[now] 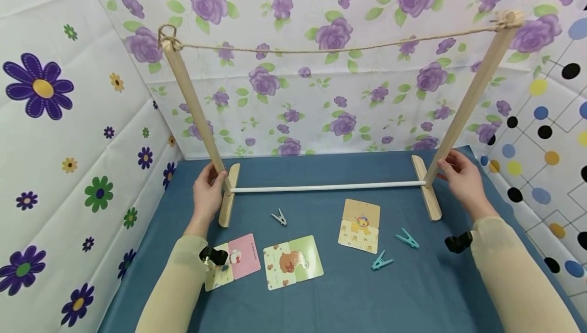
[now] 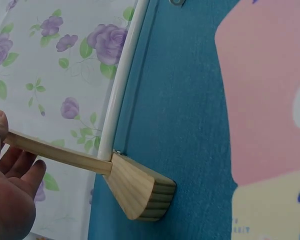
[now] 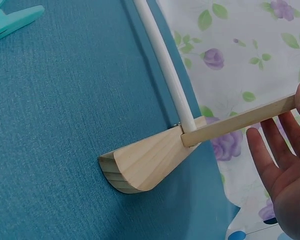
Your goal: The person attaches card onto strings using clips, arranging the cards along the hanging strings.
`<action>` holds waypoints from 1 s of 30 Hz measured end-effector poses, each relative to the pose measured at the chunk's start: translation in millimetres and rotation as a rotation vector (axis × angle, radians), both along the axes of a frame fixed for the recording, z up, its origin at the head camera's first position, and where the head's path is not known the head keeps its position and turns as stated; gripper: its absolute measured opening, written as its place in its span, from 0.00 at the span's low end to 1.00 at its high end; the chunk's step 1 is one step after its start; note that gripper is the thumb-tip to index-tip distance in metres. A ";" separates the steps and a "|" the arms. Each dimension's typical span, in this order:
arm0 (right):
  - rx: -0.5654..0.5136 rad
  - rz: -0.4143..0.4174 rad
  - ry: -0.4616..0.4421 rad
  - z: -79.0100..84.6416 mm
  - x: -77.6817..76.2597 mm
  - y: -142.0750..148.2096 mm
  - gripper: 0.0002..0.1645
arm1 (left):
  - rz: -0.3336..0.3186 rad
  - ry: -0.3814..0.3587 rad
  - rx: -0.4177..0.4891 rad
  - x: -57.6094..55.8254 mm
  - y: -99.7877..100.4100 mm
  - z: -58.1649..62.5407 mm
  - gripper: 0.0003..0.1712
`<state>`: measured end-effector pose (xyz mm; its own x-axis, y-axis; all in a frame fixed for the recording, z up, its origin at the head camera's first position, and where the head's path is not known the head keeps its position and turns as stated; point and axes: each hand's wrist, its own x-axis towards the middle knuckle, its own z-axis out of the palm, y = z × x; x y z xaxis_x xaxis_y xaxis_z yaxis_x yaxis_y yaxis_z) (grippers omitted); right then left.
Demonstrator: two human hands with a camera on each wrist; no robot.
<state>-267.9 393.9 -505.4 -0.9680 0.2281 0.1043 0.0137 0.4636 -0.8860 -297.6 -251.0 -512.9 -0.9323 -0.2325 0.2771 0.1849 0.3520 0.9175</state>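
A wooden stand with two upright posts stands on the blue cloth. My left hand (image 1: pixel 207 195) pinches the left post (image 1: pixel 194 108) low down, just above its wooden foot (image 2: pixel 135 187). On the other side my right hand (image 1: pixel 463 180) holds the right post (image 1: pixel 474 93) between thumb and fingers, above the right foot (image 3: pixel 150 162). A white rod (image 1: pixel 327 187) joins the two feet. Between the post tops runs a twine string (image 1: pixel 284 51), looped and knotted at the left end and wound round the right top. In both wrist views the thumb lies against the post.
In front of the stand lie a pink-and-cream card (image 1: pixel 244 256), partly behind the left wrist, a green bear card (image 1: pixel 304 259) and a yellow lion card (image 1: pixel 359 226). A grey clothespin (image 1: pixel 280 217) and two teal clothespins (image 1: pixel 407 238) lie nearby. Flowered sheets (image 1: pixel 293 103) hang behind.
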 end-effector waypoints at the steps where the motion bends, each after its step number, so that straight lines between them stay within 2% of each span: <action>1: 0.003 -0.002 -0.001 0.3 0.6 0.4 0.41 | -0.002 0.002 0.001 0.0 -0.3 -0.2 0.27; 6: 0.023 -0.017 0.001 1.5 4.1 2.9 0.43 | -0.001 -0.004 0.006 2.7 -1.8 -2.1 0.29; 20: 0.109 -0.061 -0.053 -6.4 19.6 4.6 0.42 | -0.008 0.007 -0.012 21.5 -11.3 -8.3 0.31; 30: 0.167 -0.094 -0.026 -4.4 28.7 -5.1 0.39 | 0.005 -0.053 -0.059 39.7 -23.8 -12.2 0.32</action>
<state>-239.2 388.8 -509.8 -0.9461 0.2993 0.1236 0.0859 0.6001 -0.7953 -257.9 -274.8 -525.1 -0.9448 -0.2219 0.2409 0.1351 0.4062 0.9038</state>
